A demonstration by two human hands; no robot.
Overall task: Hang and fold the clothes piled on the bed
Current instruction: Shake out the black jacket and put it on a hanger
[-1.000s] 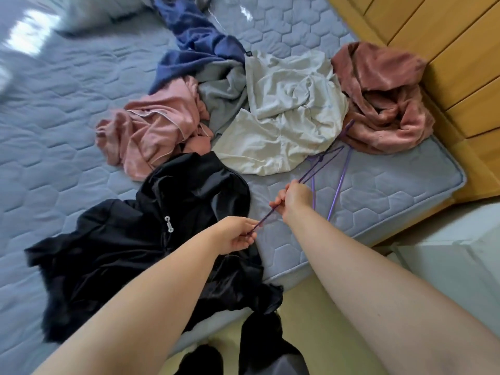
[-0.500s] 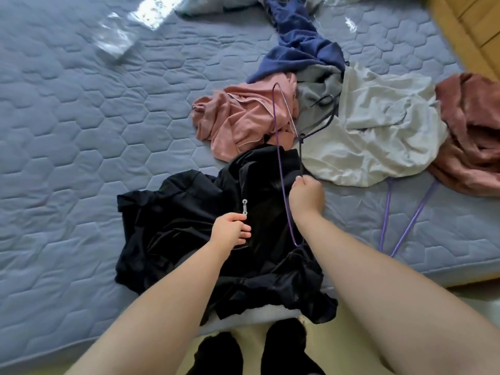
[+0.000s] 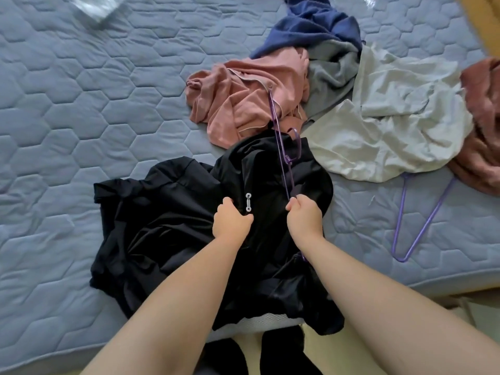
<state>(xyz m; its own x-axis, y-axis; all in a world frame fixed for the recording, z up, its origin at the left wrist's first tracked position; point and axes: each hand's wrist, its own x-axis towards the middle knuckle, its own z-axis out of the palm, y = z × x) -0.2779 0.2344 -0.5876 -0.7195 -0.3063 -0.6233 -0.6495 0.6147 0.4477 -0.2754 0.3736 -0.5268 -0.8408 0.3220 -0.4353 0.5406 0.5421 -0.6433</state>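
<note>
Your right hand [image 3: 304,216] grips the hanger [image 3: 284,158] and your left hand [image 3: 232,219] clutches the black jacket [image 3: 189,212] lying on the bed [image 3: 67,131]; pull carelessly and the hook may snag the pink top [image 3: 243,104]

Soft, even daylight fills the frame, with a glaring patch at the upper left on the mattress [image 3: 81,131]. Shadows are faint. Wide-angle distortion bends the edges and stretches the forearms at the bottom. The black garment [image 3: 167,226] loses detail in its folds.
</note>
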